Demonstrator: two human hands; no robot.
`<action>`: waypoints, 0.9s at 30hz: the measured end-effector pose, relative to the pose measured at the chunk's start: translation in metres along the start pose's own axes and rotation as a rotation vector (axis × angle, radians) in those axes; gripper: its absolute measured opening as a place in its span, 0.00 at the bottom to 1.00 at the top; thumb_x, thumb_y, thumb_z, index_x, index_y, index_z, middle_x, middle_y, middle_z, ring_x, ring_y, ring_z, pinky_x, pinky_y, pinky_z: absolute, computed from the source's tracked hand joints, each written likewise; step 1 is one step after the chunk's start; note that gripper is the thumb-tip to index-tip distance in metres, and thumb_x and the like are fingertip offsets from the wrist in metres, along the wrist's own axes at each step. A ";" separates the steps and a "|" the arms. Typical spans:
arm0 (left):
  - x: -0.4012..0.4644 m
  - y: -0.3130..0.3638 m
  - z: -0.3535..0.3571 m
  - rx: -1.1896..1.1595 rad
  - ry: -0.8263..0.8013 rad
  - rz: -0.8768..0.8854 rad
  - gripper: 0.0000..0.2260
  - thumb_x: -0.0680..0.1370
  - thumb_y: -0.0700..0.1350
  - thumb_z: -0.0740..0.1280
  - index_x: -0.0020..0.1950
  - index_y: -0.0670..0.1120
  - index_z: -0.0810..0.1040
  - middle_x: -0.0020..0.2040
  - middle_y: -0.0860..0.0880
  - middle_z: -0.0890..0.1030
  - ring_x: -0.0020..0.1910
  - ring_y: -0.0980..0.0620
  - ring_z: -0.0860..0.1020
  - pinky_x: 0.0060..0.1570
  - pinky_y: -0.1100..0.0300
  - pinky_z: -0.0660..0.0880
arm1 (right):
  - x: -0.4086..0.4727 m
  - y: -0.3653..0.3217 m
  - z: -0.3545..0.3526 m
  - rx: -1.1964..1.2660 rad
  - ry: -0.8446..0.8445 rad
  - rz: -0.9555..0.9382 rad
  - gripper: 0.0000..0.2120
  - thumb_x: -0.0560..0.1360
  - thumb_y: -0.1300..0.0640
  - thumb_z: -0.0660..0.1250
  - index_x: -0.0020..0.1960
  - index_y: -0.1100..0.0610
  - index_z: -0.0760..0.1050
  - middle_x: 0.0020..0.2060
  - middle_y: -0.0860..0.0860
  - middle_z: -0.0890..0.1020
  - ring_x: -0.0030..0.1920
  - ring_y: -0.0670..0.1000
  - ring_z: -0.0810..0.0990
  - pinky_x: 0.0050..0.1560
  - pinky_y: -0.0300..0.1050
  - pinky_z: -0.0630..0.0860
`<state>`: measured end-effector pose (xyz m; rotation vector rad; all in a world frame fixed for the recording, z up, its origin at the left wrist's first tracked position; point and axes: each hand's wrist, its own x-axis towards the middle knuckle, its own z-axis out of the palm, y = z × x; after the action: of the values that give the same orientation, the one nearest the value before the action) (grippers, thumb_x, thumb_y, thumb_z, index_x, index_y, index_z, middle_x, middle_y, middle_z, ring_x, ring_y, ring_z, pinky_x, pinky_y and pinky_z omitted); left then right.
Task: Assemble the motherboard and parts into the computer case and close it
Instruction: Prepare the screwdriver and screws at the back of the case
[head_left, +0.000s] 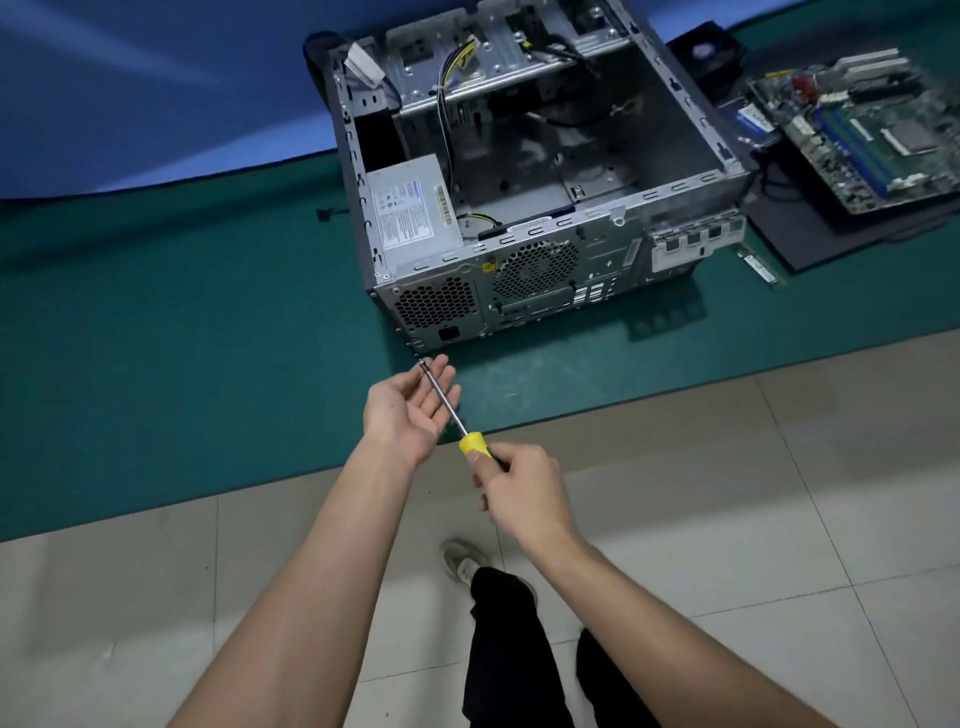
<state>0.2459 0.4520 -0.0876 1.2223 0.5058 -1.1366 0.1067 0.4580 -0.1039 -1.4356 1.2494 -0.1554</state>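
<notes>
The right hand (511, 486) grips the yellow handle of a screwdriver (470, 441), with its fingers curled round it. The left hand (410, 402) is open, palm up, and the thin metal rod of the screwdriver lies across its fingers. There seems to be a tiny screw at the tip (it is too small to tell for sure). The computer case (519, 182) lies on its side on the green mat (182, 338), just past the hands, with its open side facing up. A grey power box (413, 210) sits inside the case at the left, and some wires hang at the back. The big middle part of the case looks bare. The motherboard (862, 124) is not in the case yet; it rests on a dark panel (810, 234) to the right, well apart from the hands. I think the motherboard is light and stiff but easy to break, with many little parts on top. It is best to hold it by its bare edges with both hands and keep it flat. The case looks heavy, with hard metal edges that may be sharp, so it is better left where it is.
</notes>
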 end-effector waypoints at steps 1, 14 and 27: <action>0.004 0.004 0.000 0.014 0.004 -0.008 0.10 0.81 0.38 0.56 0.48 0.41 0.76 0.44 0.46 0.82 0.41 0.52 0.81 0.40 0.57 0.77 | 0.003 0.000 0.005 0.011 0.008 0.012 0.16 0.77 0.51 0.64 0.34 0.58 0.74 0.34 0.58 0.81 0.37 0.62 0.81 0.40 0.51 0.77; 0.031 0.026 0.002 0.134 0.017 -0.050 0.08 0.80 0.35 0.55 0.45 0.41 0.72 0.44 0.45 0.82 0.42 0.50 0.81 0.42 0.55 0.77 | 0.016 -0.007 0.039 0.149 0.051 0.078 0.17 0.79 0.49 0.61 0.41 0.61 0.77 0.37 0.62 0.79 0.39 0.65 0.78 0.42 0.56 0.76; 0.035 0.038 0.005 0.335 0.013 -0.055 0.10 0.80 0.35 0.52 0.52 0.38 0.72 0.48 0.41 0.81 0.51 0.44 0.80 0.40 0.53 0.79 | 0.020 -0.016 0.045 0.481 -0.038 0.280 0.12 0.80 0.55 0.60 0.41 0.56 0.77 0.31 0.50 0.78 0.22 0.46 0.73 0.25 0.39 0.69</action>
<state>0.2923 0.4306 -0.0974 1.5122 0.3686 -1.2961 0.1560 0.4684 -0.1166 -0.8400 1.2632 -0.2194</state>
